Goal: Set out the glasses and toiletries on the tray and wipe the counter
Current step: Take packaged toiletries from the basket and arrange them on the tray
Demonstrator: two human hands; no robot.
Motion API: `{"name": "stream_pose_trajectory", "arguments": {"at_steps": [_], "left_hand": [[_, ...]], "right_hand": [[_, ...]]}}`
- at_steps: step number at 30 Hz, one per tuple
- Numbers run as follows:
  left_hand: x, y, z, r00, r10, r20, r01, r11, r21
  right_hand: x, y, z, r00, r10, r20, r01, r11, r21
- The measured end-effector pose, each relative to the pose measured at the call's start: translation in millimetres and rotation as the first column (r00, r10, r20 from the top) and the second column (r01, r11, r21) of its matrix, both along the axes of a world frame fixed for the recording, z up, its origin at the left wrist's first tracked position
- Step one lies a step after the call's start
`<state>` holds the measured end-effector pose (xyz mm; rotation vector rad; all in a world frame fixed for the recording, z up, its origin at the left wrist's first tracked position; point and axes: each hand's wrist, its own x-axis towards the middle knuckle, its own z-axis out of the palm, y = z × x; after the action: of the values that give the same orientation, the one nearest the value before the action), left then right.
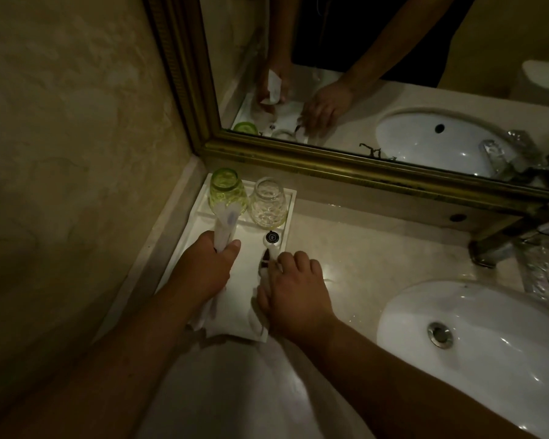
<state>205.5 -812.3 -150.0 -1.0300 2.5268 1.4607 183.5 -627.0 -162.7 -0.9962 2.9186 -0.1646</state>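
A white rectangular tray (200,201) fills the counter's wall corner; green glass (228,191) and clear patterned glass (268,202) stand at its far end; left hand (208,264) grips a wrapped toothbrush packet (225,224); right hand (293,296) (fingers curled) pins a small sachet (271,242) at the tray's right edge; bare glossy counter (362,248) lies beside an oval sink (488,343).

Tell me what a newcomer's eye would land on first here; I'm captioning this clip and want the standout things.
Two glasses at the far end of the white tray stand out: a green glass on the left, a clear glass beside it. Nearer, the left hand grips a wrapped toiletry packet, and the right hand rests by a small white bottle. The white sink gleams at right.
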Motion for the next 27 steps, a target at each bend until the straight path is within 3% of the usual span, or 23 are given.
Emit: {"name": "stream_pose_trajectory", "arguments": {"at_steps": [9,13,17,20,23,25,27], "left_hand": [[0.1,3.4,4.2,1.000,-0.001,-0.007,0.001,1.000,0.007],[1.9,3.0,5.8,1.000,0.009,-0.007,-0.009,1.000,-0.003],[3.9,3.3,6.6,1.000,0.014,-0.003,-0.014,1.000,-0.007],[3.9,4.2,8.4,1.000,0.002,0.009,-0.002,1.000,0.000],[3.1,6.3,9.5,1.000,-0.015,0.024,0.016,0.999,-0.033],[3.4,7.9,10.0,0.999,-0.018,0.034,0.019,0.998,-0.052],[4.6,8.2,11.6,0.998,-0.021,0.053,0.025,0.997,-0.079]], "right_hand": [[-1.8,-0.4,-0.8,0.996,0.078,0.041,-0.081,0.995,0.058],[-2.4,-1.3,-3.0,0.998,0.054,0.037,-0.051,0.996,-0.067],[-0.9,1.6,-3.3,1.000,0.016,-0.004,-0.016,0.999,0.036],[0.7,1.6,1.3,0.999,-0.007,-0.054,0.003,0.997,-0.072],[2.2,-5.7,2.1,0.982,0.189,0.030,-0.181,0.968,-0.176],[0.9,-11.6,0.4,0.932,0.329,0.153,-0.320,0.944,-0.079],[-4.2,-14.1,-2.4,0.919,0.331,0.213,-0.348,0.936,0.049]]}}
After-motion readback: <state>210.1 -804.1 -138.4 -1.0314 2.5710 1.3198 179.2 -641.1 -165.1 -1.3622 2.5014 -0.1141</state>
